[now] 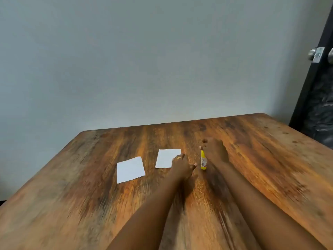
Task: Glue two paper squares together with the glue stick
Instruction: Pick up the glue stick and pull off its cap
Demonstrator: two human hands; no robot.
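Two paper squares lie flat and apart on the wooden table [90, 204]; the left paper square [130, 169] sits nearer the person, the right paper square [166, 157] a little farther back. Well to the right of both, the yellow glue stick [203, 161] stands upright on the tabletop. The left hand [181, 166] reaches in with its fingers [177, 158] loosely bent over the near right edge of the right paper square, the thumb pointing towards the glue stick; motion blur hides whether the hand pinches the paper or merely touches it. The right hand [214, 152] is just beside the glue stick on its right, fingertips [200, 147] at the cap; whether they grip it cannot be told from this blurred view. Behind the table rises a plain grey wall [144, 60]; at the far right stands a dark door [322, 98] with a metal handle [316, 54].
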